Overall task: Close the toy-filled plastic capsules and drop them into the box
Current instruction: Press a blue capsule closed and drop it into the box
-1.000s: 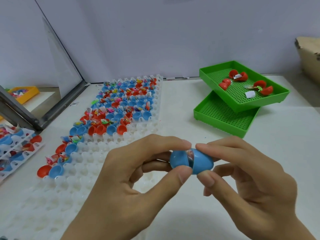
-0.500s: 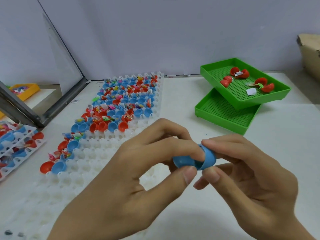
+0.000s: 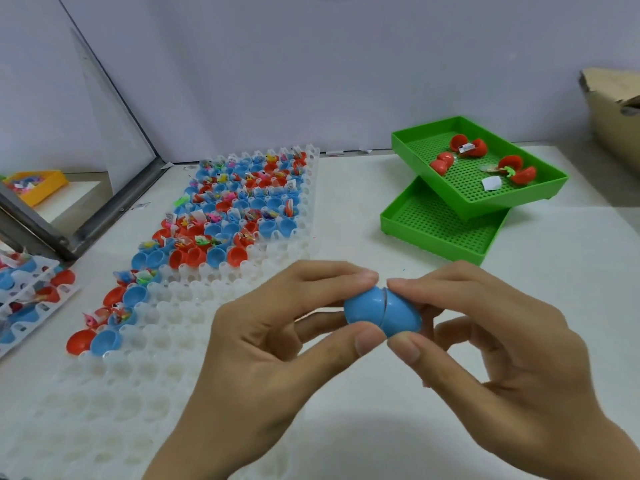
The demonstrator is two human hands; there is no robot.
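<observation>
1. While both hands hover above the surface (image 3: 346, 202), the left hand (image 3: 277, 337) pinches the blue capsule (image 3: 382, 313) between thumb and fingers.
2. The right hand (image 3: 502, 348) pinches its other half, the seam nearly closed.

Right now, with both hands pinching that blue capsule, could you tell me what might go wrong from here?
1. A thin seam shows between the halves of the blue capsule, so it may not be fully snapped and could pop open when dropped.
2. The left hand and right hand pinch it only by fingertips; the smooth shell could slip.
3. The cardboard box sits far right, past the green trays, which a hasty reach may clip.
</observation>
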